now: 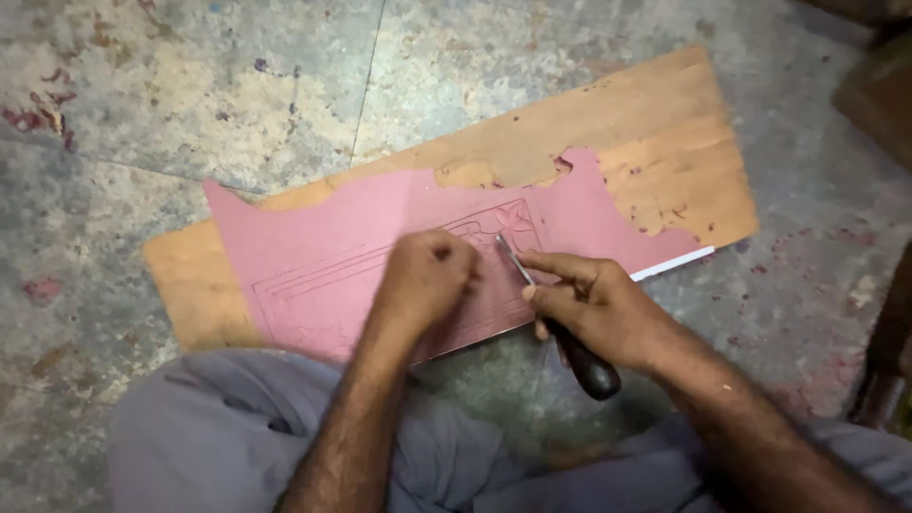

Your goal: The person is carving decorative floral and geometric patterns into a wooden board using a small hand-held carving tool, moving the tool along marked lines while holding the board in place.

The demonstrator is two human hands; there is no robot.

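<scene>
A pink-coated slab (332, 256) with carved border lines and a flower motif lies on a wooden board (655, 142) on the floor. My right hand (594, 304) grips a carving tool (560, 323) with a dark rounded handle; its thin metal blade points up-left and touches the pink surface just below the flower. My left hand (427, 275) is curled into a loose fist and presses on the slab right beside the blade tip. What lies under the left hand is hidden.
The board rests on a worn, stained concrete floor (190, 85). My grey-trousered legs (218, 427) fill the bottom of the view. Dark wooden furniture (883, 85) stands at the right edge.
</scene>
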